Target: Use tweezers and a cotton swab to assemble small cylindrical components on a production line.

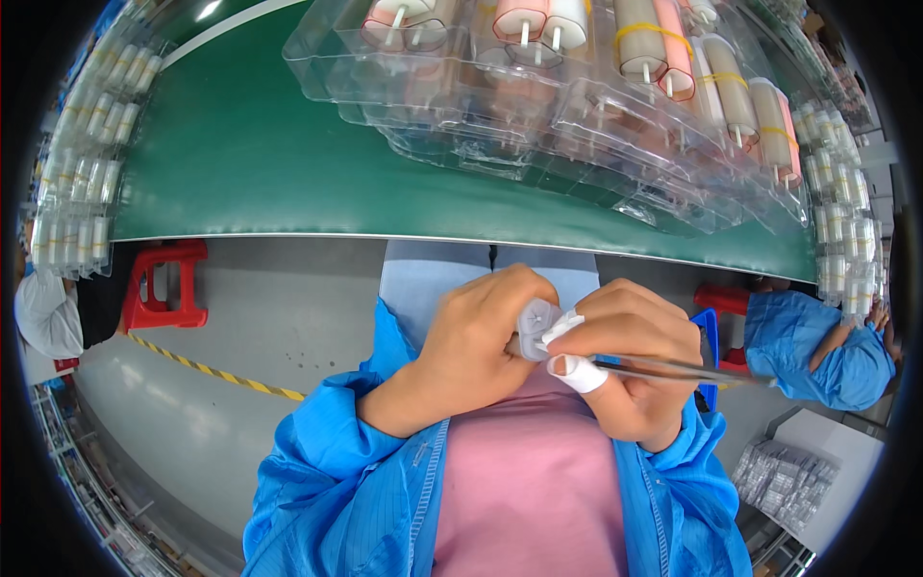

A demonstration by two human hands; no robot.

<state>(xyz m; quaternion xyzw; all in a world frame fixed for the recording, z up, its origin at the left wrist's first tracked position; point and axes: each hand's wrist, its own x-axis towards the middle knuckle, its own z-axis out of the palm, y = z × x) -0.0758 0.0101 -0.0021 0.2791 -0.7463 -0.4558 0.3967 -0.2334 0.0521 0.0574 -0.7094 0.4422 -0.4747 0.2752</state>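
Above my lap, just off the table's near edge, my left hand (pixel 486 332) is closed around a translucent whitish plastic tube (pixel 536 327), its end turned up toward me. The tube's length is hidden inside the fist. Pressed close beside it, my right hand (pixel 630 356) has white tape on its thumb and index finger. Between these fingers lies a pair of slim metal tweezers (pixel 673 370), with one end sticking out to the right. The other end is covered by my fingers, so contact with the tube cannot be made out.
Stacked clear plastic trays (pixel 461 125) on the green table (pixel 240 163) hold white, grey and pink tubes, some banded in yellow. More bundled tubes line both sides. Red stools (pixel 173 284), two other people and a white box (pixel 827 452) of clear-wrapped parts are around me.
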